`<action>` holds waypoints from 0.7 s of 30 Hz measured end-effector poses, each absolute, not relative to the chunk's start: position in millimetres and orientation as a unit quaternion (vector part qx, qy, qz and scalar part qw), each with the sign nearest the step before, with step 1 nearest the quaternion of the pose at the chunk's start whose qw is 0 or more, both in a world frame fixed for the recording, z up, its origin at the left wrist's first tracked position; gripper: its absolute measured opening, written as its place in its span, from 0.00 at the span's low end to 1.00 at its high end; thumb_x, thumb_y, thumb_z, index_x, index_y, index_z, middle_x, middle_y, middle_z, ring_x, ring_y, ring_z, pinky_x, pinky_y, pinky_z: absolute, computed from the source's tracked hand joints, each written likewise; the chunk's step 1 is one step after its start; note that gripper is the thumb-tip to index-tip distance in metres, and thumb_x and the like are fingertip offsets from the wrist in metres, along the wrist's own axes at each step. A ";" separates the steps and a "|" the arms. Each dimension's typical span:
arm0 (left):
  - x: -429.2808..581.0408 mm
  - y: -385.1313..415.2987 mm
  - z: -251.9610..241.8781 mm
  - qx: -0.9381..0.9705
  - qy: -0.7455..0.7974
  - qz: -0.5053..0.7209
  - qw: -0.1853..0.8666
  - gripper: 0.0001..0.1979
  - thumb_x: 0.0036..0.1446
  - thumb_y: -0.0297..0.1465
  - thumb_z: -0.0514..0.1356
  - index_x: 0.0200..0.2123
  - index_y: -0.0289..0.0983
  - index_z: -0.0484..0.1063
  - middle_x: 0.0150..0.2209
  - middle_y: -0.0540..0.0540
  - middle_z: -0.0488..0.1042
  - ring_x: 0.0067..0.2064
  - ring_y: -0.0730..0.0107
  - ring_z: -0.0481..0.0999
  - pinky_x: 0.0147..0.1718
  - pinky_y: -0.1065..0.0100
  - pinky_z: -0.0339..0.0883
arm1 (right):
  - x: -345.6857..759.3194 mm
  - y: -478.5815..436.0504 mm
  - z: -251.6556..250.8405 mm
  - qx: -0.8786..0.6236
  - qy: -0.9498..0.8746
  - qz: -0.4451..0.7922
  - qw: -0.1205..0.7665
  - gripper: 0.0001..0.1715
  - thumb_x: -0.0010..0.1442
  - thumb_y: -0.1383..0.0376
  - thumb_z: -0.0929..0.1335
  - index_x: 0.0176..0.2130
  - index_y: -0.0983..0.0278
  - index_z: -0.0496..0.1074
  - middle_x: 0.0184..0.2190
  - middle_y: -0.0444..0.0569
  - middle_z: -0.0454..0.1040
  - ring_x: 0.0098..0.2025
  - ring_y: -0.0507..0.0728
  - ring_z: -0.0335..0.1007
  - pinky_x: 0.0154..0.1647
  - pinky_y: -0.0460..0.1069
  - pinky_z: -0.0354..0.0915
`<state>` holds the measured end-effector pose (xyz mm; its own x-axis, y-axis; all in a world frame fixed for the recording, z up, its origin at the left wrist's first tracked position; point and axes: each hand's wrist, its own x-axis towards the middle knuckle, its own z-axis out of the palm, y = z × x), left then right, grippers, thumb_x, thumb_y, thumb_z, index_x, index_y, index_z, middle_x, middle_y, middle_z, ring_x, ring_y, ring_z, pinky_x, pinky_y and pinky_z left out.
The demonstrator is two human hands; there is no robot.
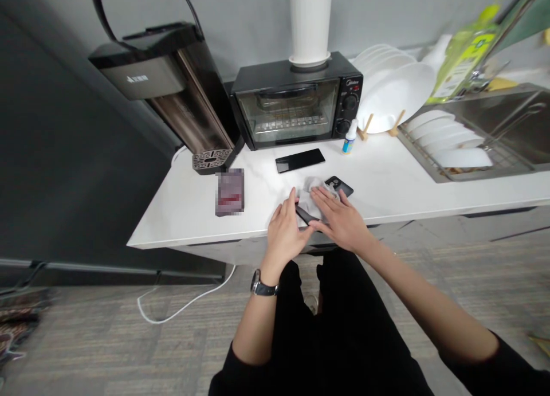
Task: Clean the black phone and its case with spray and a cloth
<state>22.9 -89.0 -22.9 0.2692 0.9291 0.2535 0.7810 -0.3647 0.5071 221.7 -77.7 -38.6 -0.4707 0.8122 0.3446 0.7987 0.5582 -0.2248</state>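
At the counter's point(172, 224) front edge, head view, and it's all hands: the left hand point(287, 232), half closed, has hold of a slim black object point(304, 212); the right hand point(347, 221) lies nearly flat, fingers over a grey cloth point(306, 198) against that object. Gripping? Can't tell! Looks under way, cloth not yet laid aside; how much remains doesn't show. Beyond, a black phone point(299, 160) lies flat, a spray bottle point(350, 138) upright nearby.

A toaster oven point(296, 118), racked plates point(396, 95) and a sink point(518, 145) mark a kitchen.
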 end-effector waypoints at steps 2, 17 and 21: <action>24.3 -89.5 -22.2 0.780 0.544 0.269 0.150 0.50 0.64 0.38 0.67 0.78 0.39 0.39 0.67 0.35 0.70 0.69 0.49 0.71 0.71 0.45 0.63 | 231.8 -64.2 -41.2 -0.510 -0.834 -0.006 0.213 0.47 0.75 0.40 0.56 0.76 0.69 0.57 0.76 0.60 0.57 0.79 0.67 0.53 0.79 0.73 0.44; 24.2 -90.1 -20.1 0.772 0.553 0.265 0.165 0.50 0.63 0.35 0.68 0.77 0.38 0.41 0.68 0.34 0.69 0.69 0.49 0.71 0.72 0.46 0.62 | 235.2 -72.3 -36.8 -0.459 -0.867 -0.002 0.192 0.54 0.71 0.36 0.59 0.79 0.67 0.49 0.77 0.60 0.55 0.79 0.70 0.51 0.78 0.71 0.51; 24.0 -90.1 -19.7 0.770 0.555 0.267 0.166 0.50 0.62 0.34 0.68 0.77 0.37 0.42 0.69 0.34 0.68 0.70 0.48 0.70 0.71 0.45 0.62 | 239.6 -68.9 -34.8 -0.413 -0.894 0.010 0.174 0.48 0.74 0.39 0.58 0.78 0.62 0.51 0.76 0.58 0.59 0.77 0.69 0.56 0.77 0.73 0.53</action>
